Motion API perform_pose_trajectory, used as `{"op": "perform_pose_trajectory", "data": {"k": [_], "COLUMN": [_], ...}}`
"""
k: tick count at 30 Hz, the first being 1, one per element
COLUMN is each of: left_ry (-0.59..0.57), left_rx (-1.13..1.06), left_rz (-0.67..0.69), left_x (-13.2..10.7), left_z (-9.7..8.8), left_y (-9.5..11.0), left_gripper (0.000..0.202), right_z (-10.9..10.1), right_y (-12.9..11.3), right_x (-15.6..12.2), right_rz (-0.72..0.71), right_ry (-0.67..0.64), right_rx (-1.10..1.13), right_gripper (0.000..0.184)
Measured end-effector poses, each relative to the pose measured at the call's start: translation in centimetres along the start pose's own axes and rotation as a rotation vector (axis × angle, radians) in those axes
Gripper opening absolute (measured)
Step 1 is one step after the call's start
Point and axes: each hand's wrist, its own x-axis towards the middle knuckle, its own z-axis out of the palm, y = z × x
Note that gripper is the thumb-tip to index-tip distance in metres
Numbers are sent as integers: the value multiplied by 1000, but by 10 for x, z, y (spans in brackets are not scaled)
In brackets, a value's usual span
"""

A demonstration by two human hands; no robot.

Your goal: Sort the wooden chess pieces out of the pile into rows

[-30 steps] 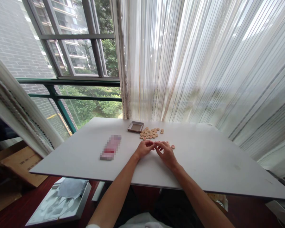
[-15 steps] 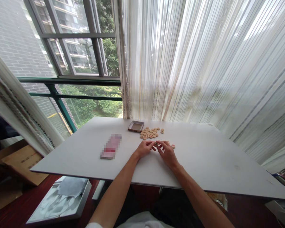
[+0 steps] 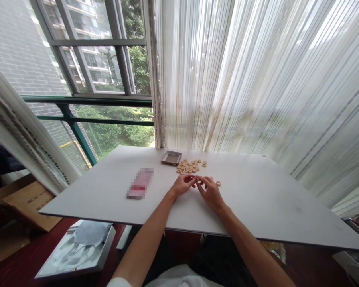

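Note:
My left hand [image 3: 182,185] and my right hand [image 3: 211,191] meet over the white table, fingertips pinched together around one small xiangqi piece [image 3: 196,179]. Fingers cover most of this piece, so its marking cannot be read. Just beyond my hands lies a loose cluster of round wooden xiangqi pieces [image 3: 190,166], some showing red characters. A couple of pieces stand apart at the cluster's right [image 3: 204,164]. Close to my right hand's fingers, another piece with a red mark [image 3: 218,183] rests on the tabletop, with one more partly behind the fingers.
A shallow open box [image 3: 171,158] sits behind the pieces on the white table [image 3: 257,199]. To the left lies a pink, blurred-out flat item [image 3: 140,183]. On the floor are a white box [image 3: 77,249] and a cardboard box [image 3: 30,203]. Sheer curtains [image 3: 242,79] hang behind.
The piece between my fingertips has turned, its dark-marked face now less visible. My fingers have shifted slightly around it. The other pieces stay in place.

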Motion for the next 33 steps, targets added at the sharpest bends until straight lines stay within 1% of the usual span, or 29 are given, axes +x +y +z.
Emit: {"op": "perform_pose_trajectory", "data": {"k": [4,7,9,11,12,13,15,17,19,23,25,33], "left_ry": [115,147,144,143,145,150,159,159,152,149,153,157], "left_rx": [34,44,43,45,45,44,37,35,45,62,59,54], "left_rz": [-24,-24,-23,-25,-29,-33,-39,-37,-34,-46,-47,-34], "left_x": [3,4,4,4,4,4,4,3,3,3,4,5], "left_z": [-1,-2,-2,-2,-2,-2,-2,-2,-2,-3,-3,-3], "left_y": [-6,-8,-8,-8,-8,-8,-8,-8,-8,-9,-10,-13], "left_gripper": [42,39,37,37,37,37,38,38,37,36,36,36], "right_z": [-14,-30,-39,-46,-47,-48,-48,-47,-47,-48,-46,-32], "right_y": [5,15,26,39,46,53,64,70,71,64,61,65], "right_x": [6,17,26,35,38,41,42,40,36,29,28,30], "right_rz": [49,70,66,39,24,14,18,29,30,51,75,100], "right_ry": [125,183,135,0,-64,-103,-104,-70,-76,-200,-236,-252], "right_rx": [-65,-154,-219,-257,-248,-232,-204,-202,-229,-321,-358,-444], "right_gripper": [33,32,28,25,27,29,34,35,35,32,32,38]}}
